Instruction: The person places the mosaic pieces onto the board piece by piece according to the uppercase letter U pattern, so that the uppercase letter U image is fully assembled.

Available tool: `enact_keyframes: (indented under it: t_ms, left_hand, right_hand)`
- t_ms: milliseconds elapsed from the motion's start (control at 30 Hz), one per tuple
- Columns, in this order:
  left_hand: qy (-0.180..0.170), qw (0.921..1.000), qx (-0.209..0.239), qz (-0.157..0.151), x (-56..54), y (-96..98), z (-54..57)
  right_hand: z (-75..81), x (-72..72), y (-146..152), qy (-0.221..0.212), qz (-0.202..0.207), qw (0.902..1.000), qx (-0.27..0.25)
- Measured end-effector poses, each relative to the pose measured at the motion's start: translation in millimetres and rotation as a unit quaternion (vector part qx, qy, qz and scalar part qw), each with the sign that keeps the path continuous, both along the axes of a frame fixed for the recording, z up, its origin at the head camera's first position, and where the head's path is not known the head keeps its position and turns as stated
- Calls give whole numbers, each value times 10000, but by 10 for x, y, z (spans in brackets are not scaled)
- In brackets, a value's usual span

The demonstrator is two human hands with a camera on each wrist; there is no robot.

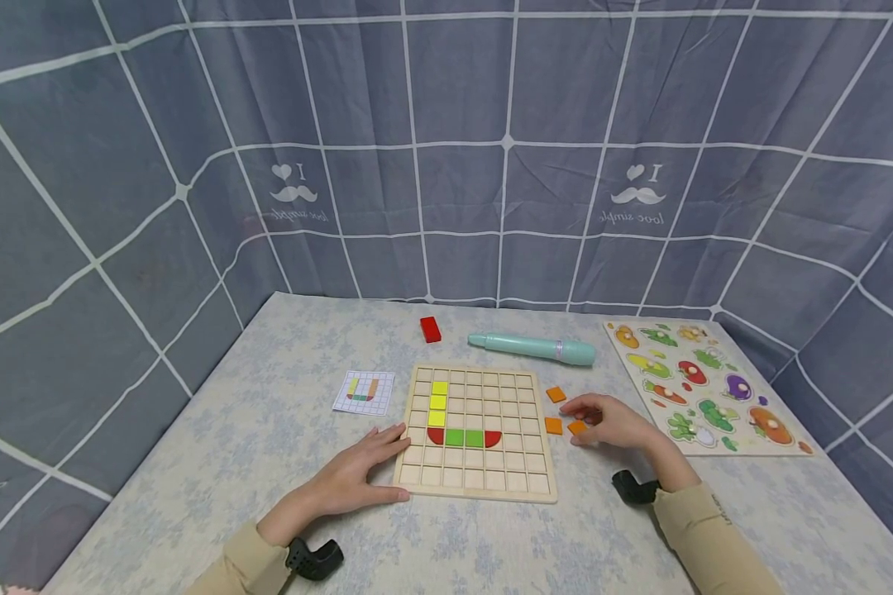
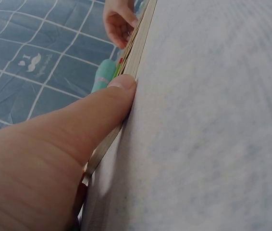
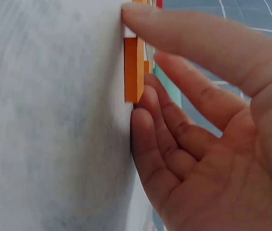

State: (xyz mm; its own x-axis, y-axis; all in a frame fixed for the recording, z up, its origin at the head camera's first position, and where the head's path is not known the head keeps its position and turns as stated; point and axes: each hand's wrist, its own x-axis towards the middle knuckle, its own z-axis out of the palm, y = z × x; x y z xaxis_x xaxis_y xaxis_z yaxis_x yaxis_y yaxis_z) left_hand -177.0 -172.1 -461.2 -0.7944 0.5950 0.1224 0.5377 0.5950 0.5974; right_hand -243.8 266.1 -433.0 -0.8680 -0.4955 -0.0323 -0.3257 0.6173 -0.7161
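A square wooden grid board [image 1: 484, 486] lies on the table with three yellow tiles [image 1: 438, 402] in a column. Below them, two green tiles [image 1: 465, 438] sit in a row between two rounded red pieces [image 1: 494, 439]. My left hand [image 1: 359, 475] rests at the board's left edge, fingers spread and thumb on the lower corner. To the right of the board, my right hand [image 1: 613, 421] is low over an orange tile [image 3: 134, 70], which lies between thumb and fingertips with a gap at the thumb. Two other orange tiles [image 1: 554, 426] lie beside it.
A small pattern card [image 1: 365, 393] lies left of the board. Behind it are a red block [image 1: 430, 330] and a turquoise tube-shaped object [image 1: 532, 347]. A vegetable puzzle board [image 1: 703, 388] occupies the table's right side. A grey grid-patterned curtain [image 1: 461, 190] surrounds the table.
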Motion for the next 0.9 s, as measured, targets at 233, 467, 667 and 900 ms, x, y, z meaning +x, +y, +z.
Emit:
enact_keyframes:
  t_ms: [233,467,667,900]
  left_hand:
    - [-1,10000,-22,-6,-4,5,5]
    - [-24,10000,4,-16,1,3,12]
    - [-30,10000,10,12,3,-4,6]
    - [53,10000,25,30,-9,-12,-24]
  right_hand:
    - [12,19,28,-227,-39,9997,-89]
    - [-3,-1,52,-253,-64,9997,27]
    - [20,-14,46,-236,-10,9997,82]
    - [38,2,58,-215,193,9996,67]
